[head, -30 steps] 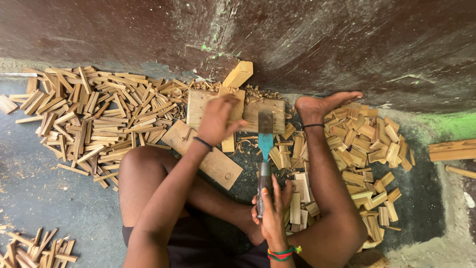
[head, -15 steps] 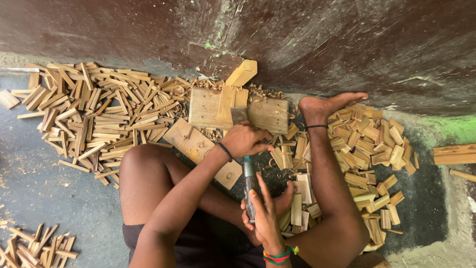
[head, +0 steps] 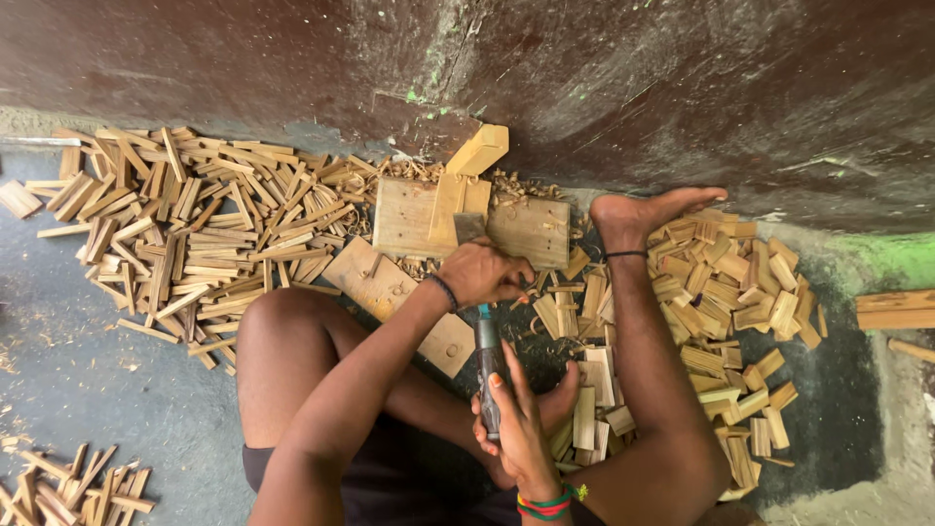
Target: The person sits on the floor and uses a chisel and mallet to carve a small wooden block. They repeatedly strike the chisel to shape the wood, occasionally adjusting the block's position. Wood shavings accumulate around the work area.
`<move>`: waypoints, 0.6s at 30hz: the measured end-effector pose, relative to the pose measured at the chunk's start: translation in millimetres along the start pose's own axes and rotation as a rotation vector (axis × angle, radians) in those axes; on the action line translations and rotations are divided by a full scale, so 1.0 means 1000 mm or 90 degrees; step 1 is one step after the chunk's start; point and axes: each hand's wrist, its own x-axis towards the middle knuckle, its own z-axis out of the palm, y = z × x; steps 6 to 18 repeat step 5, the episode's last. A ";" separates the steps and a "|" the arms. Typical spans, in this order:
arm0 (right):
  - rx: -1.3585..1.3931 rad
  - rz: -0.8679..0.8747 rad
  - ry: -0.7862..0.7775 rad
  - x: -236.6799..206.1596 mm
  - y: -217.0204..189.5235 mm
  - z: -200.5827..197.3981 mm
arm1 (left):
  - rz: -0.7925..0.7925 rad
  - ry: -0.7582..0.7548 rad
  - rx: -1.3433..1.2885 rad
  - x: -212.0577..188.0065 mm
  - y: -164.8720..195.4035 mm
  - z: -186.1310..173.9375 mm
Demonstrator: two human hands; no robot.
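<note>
Wooden flat work block (head: pixel 531 232) sits ahead; right hand (head: pixel 516 419) grips the grey-handled blade (head: pixel 487 365), left hand (head: pixel 482 273) curled closed near pale wood slips (head: pixel 584 302)—keep fingers clear.

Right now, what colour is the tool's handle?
Grey, with a blue-green collar, in the right hand: tool, head view.

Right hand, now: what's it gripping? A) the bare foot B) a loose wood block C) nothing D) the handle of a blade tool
D: the right hand is wrapped around the dark handle of the blade tool, which runs up toward the left hand by the wooden work block.
</note>
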 end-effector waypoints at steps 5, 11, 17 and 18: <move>-0.006 0.015 -0.012 0.010 0.002 0.008 | 0.061 0.051 0.057 0.000 -0.011 -0.003; -0.006 0.015 -0.012 0.010 0.002 0.008 | 0.061 0.051 0.057 0.000 -0.011 -0.003; -0.006 0.015 -0.012 0.010 0.002 0.008 | 0.061 0.051 0.057 0.000 -0.011 -0.003; -0.006 0.015 -0.012 0.010 0.002 0.008 | 0.061 0.051 0.057 0.000 -0.011 -0.003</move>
